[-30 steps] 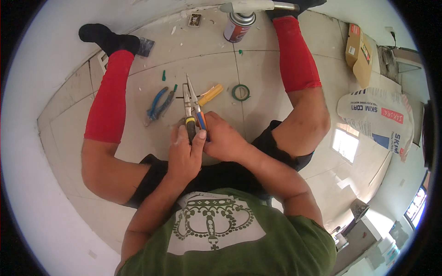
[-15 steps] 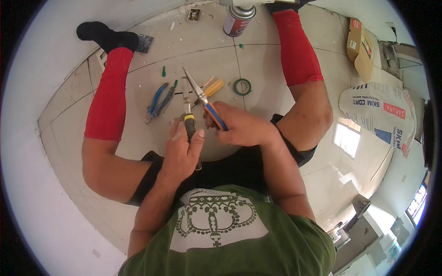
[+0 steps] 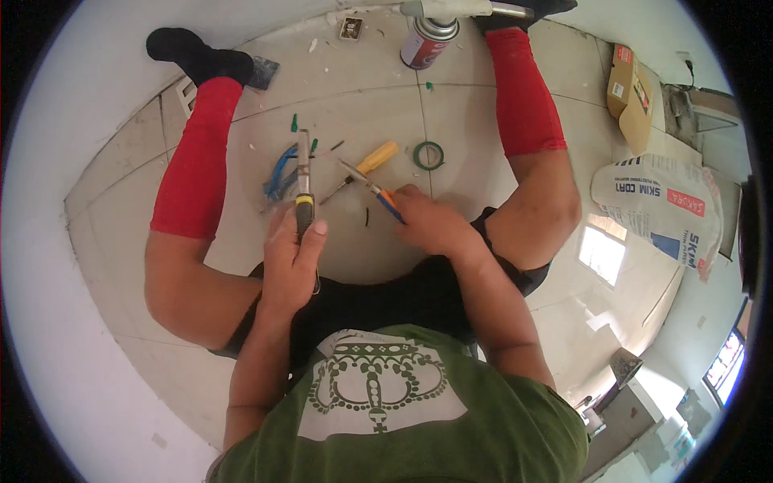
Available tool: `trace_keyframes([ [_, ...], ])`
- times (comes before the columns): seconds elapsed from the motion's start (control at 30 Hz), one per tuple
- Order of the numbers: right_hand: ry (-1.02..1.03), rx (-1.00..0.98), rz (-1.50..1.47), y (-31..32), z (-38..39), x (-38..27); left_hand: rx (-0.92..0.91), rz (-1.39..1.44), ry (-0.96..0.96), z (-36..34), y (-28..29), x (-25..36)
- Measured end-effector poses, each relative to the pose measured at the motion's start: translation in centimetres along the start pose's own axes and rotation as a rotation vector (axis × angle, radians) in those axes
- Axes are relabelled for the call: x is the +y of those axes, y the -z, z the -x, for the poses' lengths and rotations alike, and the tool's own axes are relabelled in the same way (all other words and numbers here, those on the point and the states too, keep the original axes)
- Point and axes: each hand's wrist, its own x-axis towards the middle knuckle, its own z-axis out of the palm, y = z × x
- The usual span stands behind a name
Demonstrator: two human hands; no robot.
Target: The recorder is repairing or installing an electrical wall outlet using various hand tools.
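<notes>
Left hand: grip closed around the dark handle of the yellow-banded pliers, thumb lying along it
Yellow-banded pliers: raised at the centre-left, metal end pointing to the far side — seen nearly edge-on, so whether the jaws are parted cannot be told
Right hand: grip closed on the handles of the needle-nose pliers, to the right of the other hand and well apart from it
Needle-nose pliers: blue-and-orange handles, slim nose slanting to the far left; the nose crosses the yellow-handled screwdriver in the view, and contact cannot be told
Yellow-handled screwdriver: on the tiled floor, handle to the far right, shaft to the near left
Blue-handled cutting tool: on the floor just left of the yellow-banded pliers, partly behind them
Green tape roll: lying flat to the right of the screwdriver
Black scrap: on the floor between the hands
Torch canister: upright at the far side, beside the right foot — a pale torch head on top
Far right: an open cardboard box, with a printed white sack nearer
</notes>
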Motion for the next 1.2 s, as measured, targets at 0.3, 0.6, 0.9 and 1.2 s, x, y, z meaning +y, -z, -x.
trace_keyframes([
  [0.3,0.444,0.642,-0.111,2.5,-0.6,-1.7,-0.269,-0.32,-0.016,0.2,0.3,0.3],
  [0.6,0.126,-0.019,-1.016,0.7,-1.2,-2.0,-0.123,-0.239,-0.071,0.9,-2.2,0.2],
  [0.9,0.247,-0.032,-0.956,0.5,-0.1,-1.3,-0.022,-0.23,0.015,0.7,-2.8,-1.7],
  [1.2,0.327,0.454,-0.674,-0.6,1.2,-2.1,0.084,-0.309,-0.089,-1.3,0.5,-1.6],
])
